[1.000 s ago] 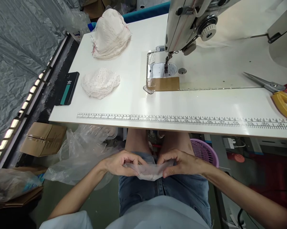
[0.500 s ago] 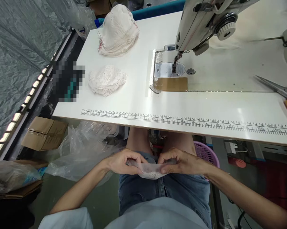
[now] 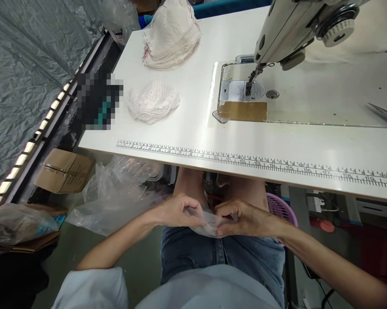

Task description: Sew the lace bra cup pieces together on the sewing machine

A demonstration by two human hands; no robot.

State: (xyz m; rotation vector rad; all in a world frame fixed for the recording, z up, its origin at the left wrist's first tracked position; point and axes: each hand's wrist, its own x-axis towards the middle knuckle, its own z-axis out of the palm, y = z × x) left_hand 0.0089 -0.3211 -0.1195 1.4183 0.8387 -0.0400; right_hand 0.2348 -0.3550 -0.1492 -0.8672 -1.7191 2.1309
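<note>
Over my lap, a small piece of sheer white fabric [image 3: 209, 226] is stretched between both hands. My left hand [image 3: 183, 211] pinches its left end between thumb and fingers. At the other end, my right hand [image 3: 233, 218] grips it with thumb and curled fingers. Parts of the fabric are hidden behind the fingers. On the table ahead lies a white lace piece [image 3: 153, 102], and behind it a pile of cream fabric cups [image 3: 172, 36] with red thread ends. Neither hand touches these.
A sewing machine [image 3: 277, 34] stands on the white table [image 3: 187, 133], with a printed ruler [image 3: 245, 161] along its front edge. Scissors [image 3: 385, 113] lie at the right. Below are a cardboard box [image 3: 64, 171], clear plastic bags [image 3: 116, 201] and a purple basket [image 3: 281, 208].
My left hand has moved slightly right, closer to my right hand, and the fabric between them is more bunched. The camera view has shifted a little to the left.
</note>
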